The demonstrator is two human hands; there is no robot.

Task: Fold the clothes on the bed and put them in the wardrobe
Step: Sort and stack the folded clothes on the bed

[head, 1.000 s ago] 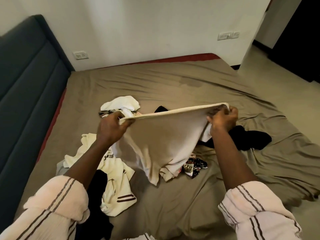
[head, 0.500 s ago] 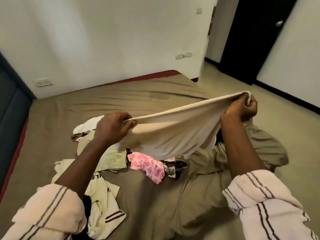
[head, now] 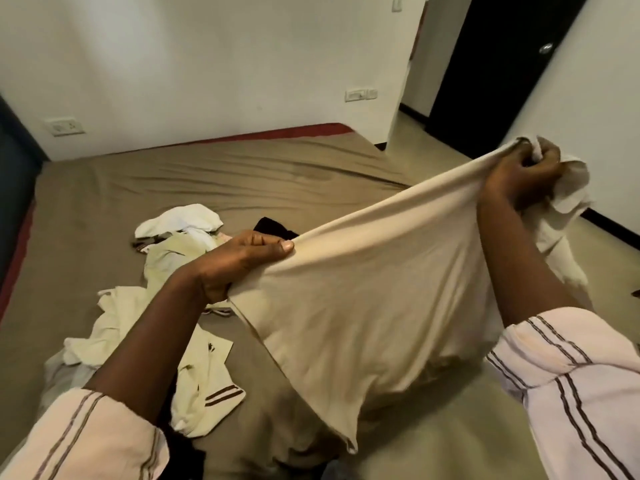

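Observation:
A cream garment [head: 363, 289] hangs stretched in the air between my two hands above the bed [head: 242, 168]. My left hand [head: 242, 265] grips its lower left edge, thumb on top of the cloth. Up at the right, my right hand [head: 526, 171] clutches the other end in a fist, with loose cloth bunched beyond it. The garment's body sags down and hides the bed's right part. On the brown sheet lie a white garment [head: 180, 220], a pale green one [head: 173, 254], a cream shirt with brown stripes [head: 204, 386] and a black piece [head: 273, 226].
A dark blue headboard [head: 14, 150] runs along the left. White walls with sockets [head: 64, 125] stand behind the bed. A black door [head: 502, 64] is at the upper right, with tan floor [head: 433, 140] in front of it.
Both hands have lifted the cream garment and pulled it out wider, the right hand rising up and to the right. The camera has turned right, toward the door.

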